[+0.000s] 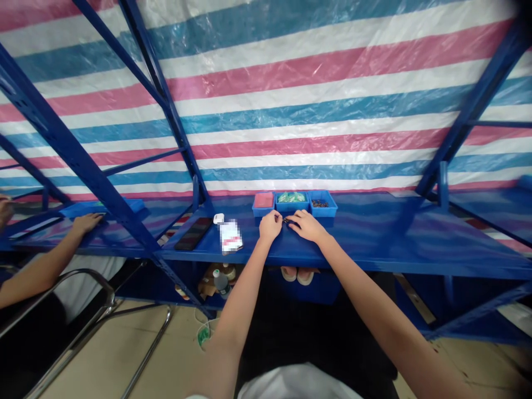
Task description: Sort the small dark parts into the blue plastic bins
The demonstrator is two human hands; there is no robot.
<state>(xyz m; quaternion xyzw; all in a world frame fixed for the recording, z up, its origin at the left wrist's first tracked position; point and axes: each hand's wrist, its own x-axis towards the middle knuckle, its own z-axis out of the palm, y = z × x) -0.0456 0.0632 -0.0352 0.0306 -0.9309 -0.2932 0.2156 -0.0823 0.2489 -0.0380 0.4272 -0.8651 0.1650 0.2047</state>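
Both my hands meet over the blue shelf top, just in front of three small blue bins. My left hand (271, 225) is closed, thumb and fingers pinching a small dark, brassy piece (285, 220) too tiny to name. From the other side, the bent fingertips of my right hand (307, 225) close on the same piece. Pink-red flat pieces (264, 200) fill the left bin (262, 211). Green and white small packets (291, 198) lie in the middle bin (292, 206). Small brownish metal parts (320, 203) are in the right bin (325, 211).
Left of my hands lie a dark phone (193, 233), a white earbud case (218, 218) and a blurred-out white object (230, 236). Blue uprights (170, 105) frame the shelf before a striped sheet (311, 111). A co-worker's arm (54, 252) rests at far left, near a metal chair (145, 354).
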